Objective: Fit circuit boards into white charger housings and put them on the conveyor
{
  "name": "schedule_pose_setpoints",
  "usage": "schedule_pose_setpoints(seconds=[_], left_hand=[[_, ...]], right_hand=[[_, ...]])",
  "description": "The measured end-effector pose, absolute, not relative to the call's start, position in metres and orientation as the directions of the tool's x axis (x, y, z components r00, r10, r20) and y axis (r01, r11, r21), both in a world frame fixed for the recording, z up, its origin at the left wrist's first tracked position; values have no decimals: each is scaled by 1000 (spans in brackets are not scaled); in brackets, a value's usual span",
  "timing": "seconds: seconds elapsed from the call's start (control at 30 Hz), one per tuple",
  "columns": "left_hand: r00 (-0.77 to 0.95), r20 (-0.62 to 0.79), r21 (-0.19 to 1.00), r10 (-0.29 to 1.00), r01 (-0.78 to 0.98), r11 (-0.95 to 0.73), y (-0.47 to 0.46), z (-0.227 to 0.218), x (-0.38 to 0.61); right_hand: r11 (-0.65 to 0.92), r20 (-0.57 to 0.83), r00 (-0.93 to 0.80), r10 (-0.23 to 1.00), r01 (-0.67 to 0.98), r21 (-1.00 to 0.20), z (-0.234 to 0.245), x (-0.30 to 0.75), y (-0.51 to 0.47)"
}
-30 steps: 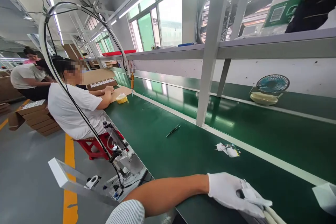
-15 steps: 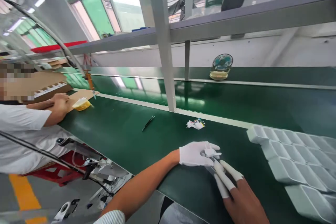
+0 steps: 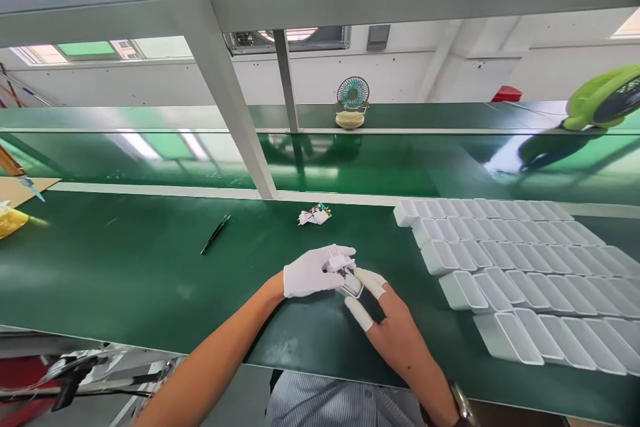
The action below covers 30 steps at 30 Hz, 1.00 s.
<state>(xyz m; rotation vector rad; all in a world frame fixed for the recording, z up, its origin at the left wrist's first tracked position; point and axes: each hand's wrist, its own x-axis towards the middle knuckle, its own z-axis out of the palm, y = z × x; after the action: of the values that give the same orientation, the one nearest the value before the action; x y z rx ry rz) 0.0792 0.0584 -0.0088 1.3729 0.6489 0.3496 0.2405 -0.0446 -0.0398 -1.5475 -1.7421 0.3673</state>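
Observation:
My left hand (image 3: pixel 313 272), in a white glove, has its thumb and fingers closed around a small white plastic part (image 3: pixel 340 261). Just below that part is a pale, hollow plastic casing (image 3: pixel 352 286), its open end toward me. My right hand (image 3: pixel 387 313), with white finger covers, pinches the casing's right side between thumb and fingers. Whether the part and the casing are joined is hidden by the fingers. Beyond my hands lies a small clump of white pieces and circuit boards (image 3: pixel 315 215).
Several rows of white open trays (image 3: pixel 500 267) cover the bench's right side. A black pen-like tool (image 3: pixel 215 235) lies to the left. A metal post (image 3: pixel 225 80) rises at the bench's back strip. Farther off stand a small teal fan (image 3: pixel 353 95) and a green fan (image 3: pixel 600 97).
The view has swung right and down, showing more trays and dropping the co-worker at left from sight. My hands stay together; the hollow casing now shows clearly between them.

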Motion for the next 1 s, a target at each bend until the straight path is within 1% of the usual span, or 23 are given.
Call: schedule_pose_setpoints(seconds=[0.07,0.13,0.23,0.37,0.53,0.6,0.73,0.87,0.93,1.0], left_hand=[[776,-232,970,586,138,202,76,-8,67],[773,-224,972,594,138,188,87,-11,60],[765,-212,977,608,154,147,92,-20,58],[767,-228,974,600,191,126,92,-21,59],[794,-221,975,567,202,96,93,-17,57],[793,-219,975,568,198,98,92,-18,57],[782,-251,967,570,178,182,90,-19,60],[788,-290,944,544,142,299,89,-16,64],[785,-312,931,535,142,336,90,-16,66],[784,-331,919,526,141,368,91,-16,68]], right_hand=[[231,338,27,941,678,-698,-39,240,-41],[250,359,37,933,650,-717,-40,238,-39],[299,436,53,898,654,-695,-43,236,-37],[362,542,22,840,723,-589,-46,235,-38],[288,576,11,817,858,-425,-42,232,-47],[300,596,-24,803,880,-368,-42,231,-52],[356,612,-105,784,883,-306,-43,232,-57],[373,651,-126,748,892,-256,-39,234,-56],[377,649,-141,748,895,-240,-38,236,-55],[384,620,-159,768,890,-248,-39,236,-54]])
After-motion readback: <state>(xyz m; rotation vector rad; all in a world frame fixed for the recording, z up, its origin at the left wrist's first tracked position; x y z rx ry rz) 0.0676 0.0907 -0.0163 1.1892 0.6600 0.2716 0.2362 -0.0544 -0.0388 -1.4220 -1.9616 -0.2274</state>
